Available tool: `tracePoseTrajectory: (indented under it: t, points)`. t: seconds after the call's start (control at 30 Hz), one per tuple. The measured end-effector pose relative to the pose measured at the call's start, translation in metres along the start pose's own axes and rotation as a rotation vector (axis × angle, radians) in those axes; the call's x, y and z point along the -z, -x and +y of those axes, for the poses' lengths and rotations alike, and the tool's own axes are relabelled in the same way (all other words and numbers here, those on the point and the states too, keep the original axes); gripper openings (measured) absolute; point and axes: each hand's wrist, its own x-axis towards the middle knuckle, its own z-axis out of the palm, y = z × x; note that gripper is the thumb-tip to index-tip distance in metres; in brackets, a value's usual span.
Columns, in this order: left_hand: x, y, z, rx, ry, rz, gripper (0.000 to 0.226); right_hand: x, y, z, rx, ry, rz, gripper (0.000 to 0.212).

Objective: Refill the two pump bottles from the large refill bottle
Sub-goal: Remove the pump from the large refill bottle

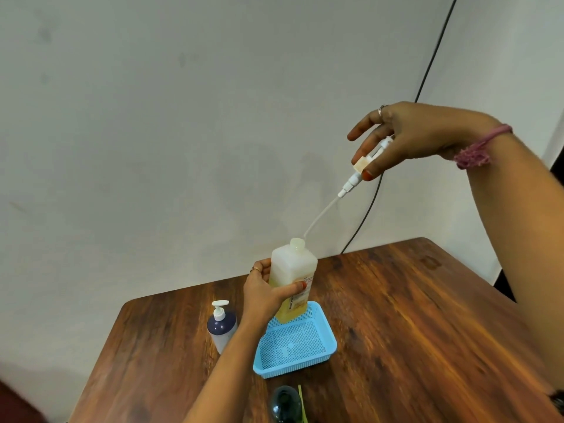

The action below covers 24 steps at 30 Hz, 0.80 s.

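My left hand (265,293) grips the big refill bottle (291,277) standing in the blue basket (295,346) on the table (412,315). My right hand (406,138) pinches its pulled-out pump (361,169), tube tip at the neck. Dark-topped pump bottle (222,326) sits just left.

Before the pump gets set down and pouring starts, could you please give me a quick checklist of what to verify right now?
1. Pump clear of the square bottle: not ok, tube tip sits at the mouth.
2. Left hand steadying the square bottle: ok.
3. Right hand gripping the pump: ok.
4. Square bottle standing in the blue basket: ok.
5. Dark bottle opened: not ok, its pump is on.
6. Liquid level in the dark bottle: cannot tell.
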Motion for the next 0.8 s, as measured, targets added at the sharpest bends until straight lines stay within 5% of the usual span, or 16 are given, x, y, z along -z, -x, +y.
tracePoseTrajectory:
  t: [0.63,0.8]
  points:
    - [-0.042,0.004,0.019,0.021,0.045,0.005,0.072,0.018,0.009,0.045,-0.011,-0.053,-0.027,0.058]
    - [-0.055,0.007,0.014,0.045,0.062,0.031,0.075,0.014,0.025,0.092,-0.034,-0.366,0.135,0.05]
